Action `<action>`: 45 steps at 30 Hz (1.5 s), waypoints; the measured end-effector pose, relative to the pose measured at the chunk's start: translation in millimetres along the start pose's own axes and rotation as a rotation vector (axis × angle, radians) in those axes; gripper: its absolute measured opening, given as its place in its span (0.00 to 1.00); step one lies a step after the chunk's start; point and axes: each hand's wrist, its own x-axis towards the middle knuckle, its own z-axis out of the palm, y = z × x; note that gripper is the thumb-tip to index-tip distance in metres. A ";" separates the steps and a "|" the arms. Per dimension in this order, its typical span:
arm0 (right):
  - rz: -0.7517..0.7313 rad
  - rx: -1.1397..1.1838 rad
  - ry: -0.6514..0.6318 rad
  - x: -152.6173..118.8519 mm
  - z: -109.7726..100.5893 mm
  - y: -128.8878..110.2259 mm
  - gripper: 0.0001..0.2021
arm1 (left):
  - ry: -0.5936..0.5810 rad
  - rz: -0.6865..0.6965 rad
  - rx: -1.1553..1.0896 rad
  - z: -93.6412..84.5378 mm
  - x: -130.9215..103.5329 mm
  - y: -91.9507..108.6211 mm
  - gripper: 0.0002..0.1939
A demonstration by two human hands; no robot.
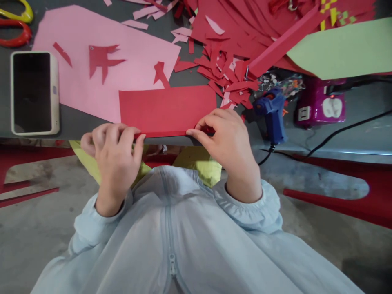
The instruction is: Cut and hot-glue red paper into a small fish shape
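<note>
A rectangular sheet of red paper (pixel 168 108) lies at the table's near edge, with a narrow folded strip along its lower side. My left hand (pixel 118 149) pinches that strip at the left corner between thumb and fingers. At the right end, my right hand (pixel 228 136) pinches the same fold, its fingers curled. Beneath and behind the red sheet is a large pink sheet (pixel 70 36). On the pink sheet rest a red fish-shaped cutout (pixel 102 59) and a small red arrow-like piece (pixel 160 74).
A phone (pixel 32 94) lies at the left, below scissors (pixel 18 30). Red paper scraps (pixel 226 69) are heaped behind my right hand. A blue glue gun (pixel 272 112) and a purple power box (pixel 321 102) with a black cable stand right. Green paper (pixel 346 49) lies farther back.
</note>
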 end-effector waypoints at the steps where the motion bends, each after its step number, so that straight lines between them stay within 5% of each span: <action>1: 0.004 -0.004 0.003 0.4 0.1 -0.3 0.13 | -0.006 -0.016 0.001 0.1 1.2 -2.9 0.09; 12: 0.061 -0.049 0.023 3.4 1.5 -3.9 0.15 | -0.095 -0.166 -0.044 -0.7 13.6 -9.7 0.18; 17: 0.066 -0.066 -0.011 7.3 -1.2 -3.9 0.15 | -0.044 -0.112 -0.028 0.1 20.0 -12.7 0.13; 30: 0.032 -0.140 -0.075 13.0 -3.5 -5.1 0.19 | -0.224 -0.074 -0.041 -4.2 38.2 -20.6 0.14; 35: 0.033 -0.147 -0.062 12.2 -2.6 -6.1 0.19 | -0.208 -0.037 -0.057 -3.4 40.3 -24.0 0.16; 41: 0.024 -0.169 -0.069 13.5 -3.3 -7.2 0.16 | -0.169 -0.029 0.056 -16.0 33.5 2.3 0.06; 45: 0.018 -0.185 -0.108 15.3 -5.0 -7.8 0.16 | -0.040 0.270 0.036 -5.2 11.0 34.3 0.16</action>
